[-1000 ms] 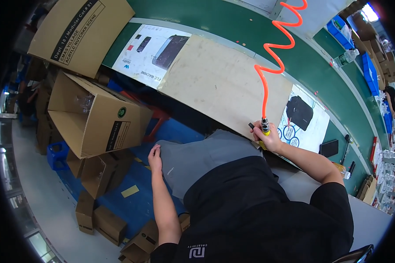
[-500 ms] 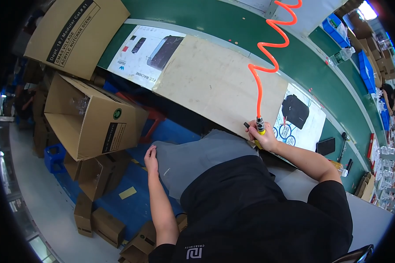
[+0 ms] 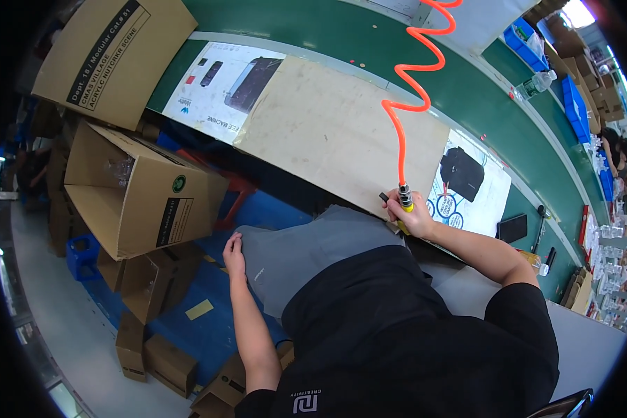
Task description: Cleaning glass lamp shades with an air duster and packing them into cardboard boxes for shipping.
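Note:
My right hand (image 3: 414, 217) is closed round a yellow air blow gun (image 3: 405, 207) at the front edge of the bench. An orange coiled air hose (image 3: 402, 143) runs up from its metal fitting. Just left of the fist a short black piece (image 3: 384, 198) sticks out; I cannot tell whether it belongs to the gun. My left hand (image 3: 235, 256) lies against the knee of my grey trousers (image 3: 279, 254), its fingers loosely extended and holding nothing. Beneath the blow gun, a tan cardboard sheet (image 3: 334, 125) covers the middle of the bench.
Printed white cardboard (image 3: 212, 87) flanks the sheet. Large open cartons (image 3: 143, 195) stand at left, with smaller boxes (image 3: 171, 362) and a blue stool (image 3: 85, 255) on the floor. A phone (image 3: 512, 228) and clear bottle (image 3: 536, 84) are on the green bench (image 3: 313, 31) at right.
The whole view has shifted slightly, so the bench and cartons appear a little further left. Both hands keep their places, the right still gripping the air blow gun.

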Demonstrator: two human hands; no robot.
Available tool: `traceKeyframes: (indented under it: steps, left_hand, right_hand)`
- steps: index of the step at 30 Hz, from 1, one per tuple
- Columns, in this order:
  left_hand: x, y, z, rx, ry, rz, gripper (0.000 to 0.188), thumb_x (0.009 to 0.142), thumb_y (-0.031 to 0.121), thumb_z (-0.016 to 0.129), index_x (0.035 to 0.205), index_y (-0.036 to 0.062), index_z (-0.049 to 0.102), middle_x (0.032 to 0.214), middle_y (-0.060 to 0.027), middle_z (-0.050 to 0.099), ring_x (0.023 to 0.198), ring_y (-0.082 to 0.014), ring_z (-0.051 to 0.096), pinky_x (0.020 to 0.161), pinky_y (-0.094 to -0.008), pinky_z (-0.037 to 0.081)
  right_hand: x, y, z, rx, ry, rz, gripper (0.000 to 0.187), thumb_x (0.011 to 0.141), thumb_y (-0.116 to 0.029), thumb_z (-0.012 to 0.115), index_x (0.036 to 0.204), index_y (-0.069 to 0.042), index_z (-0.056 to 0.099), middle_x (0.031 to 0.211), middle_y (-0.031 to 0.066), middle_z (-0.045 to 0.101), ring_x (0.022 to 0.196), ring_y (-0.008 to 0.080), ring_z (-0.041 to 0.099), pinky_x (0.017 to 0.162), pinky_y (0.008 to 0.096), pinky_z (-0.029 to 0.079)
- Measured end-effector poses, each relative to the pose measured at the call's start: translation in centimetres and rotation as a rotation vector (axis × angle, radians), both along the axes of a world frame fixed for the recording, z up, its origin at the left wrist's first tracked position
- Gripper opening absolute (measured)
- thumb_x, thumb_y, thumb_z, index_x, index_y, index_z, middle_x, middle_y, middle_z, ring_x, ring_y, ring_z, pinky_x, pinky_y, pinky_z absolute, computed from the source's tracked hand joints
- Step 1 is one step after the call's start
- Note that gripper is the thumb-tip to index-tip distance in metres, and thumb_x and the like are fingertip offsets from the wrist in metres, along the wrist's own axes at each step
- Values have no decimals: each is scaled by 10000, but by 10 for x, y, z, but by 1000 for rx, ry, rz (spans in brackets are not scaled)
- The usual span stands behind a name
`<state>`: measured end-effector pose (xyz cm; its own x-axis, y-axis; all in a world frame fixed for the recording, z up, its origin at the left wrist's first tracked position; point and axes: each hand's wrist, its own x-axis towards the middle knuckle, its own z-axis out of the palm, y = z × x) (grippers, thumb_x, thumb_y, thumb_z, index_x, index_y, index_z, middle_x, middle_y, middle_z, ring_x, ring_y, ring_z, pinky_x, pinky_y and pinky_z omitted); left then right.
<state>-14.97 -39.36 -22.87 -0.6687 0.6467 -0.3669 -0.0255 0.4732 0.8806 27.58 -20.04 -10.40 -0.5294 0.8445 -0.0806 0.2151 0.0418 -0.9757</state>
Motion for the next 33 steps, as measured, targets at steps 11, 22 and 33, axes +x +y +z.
traceKeyframes:
  steps: [11,22,33]
  left_hand:
    - [-6,-4,-8,-4,2,-4,218,941,135,531,1038,-5,669,1210,-126,621,1159,-222,542,1011,-297,367]
    - [-8,-2,4,24,41,2,220,942,125,526,1041,-21,658,1219,-130,616,1192,-226,528,1026,-300,353]
    - [-2,0,21,12,71,11,220,941,123,522,1040,-18,659,1209,-135,620,1198,-233,524,1041,-311,345]
  right_hand:
    - [-2,-1,0,-66,-46,-22,180,904,-147,572,814,9,580,592,45,559,529,123,545,524,285,435]
    - [-2,2,13,-161,-106,14,159,923,-92,529,795,-1,549,622,64,563,793,177,604,695,320,477]
    - [0,0,11,-114,-128,13,183,917,-95,533,754,-10,535,608,56,567,803,190,612,744,331,473]
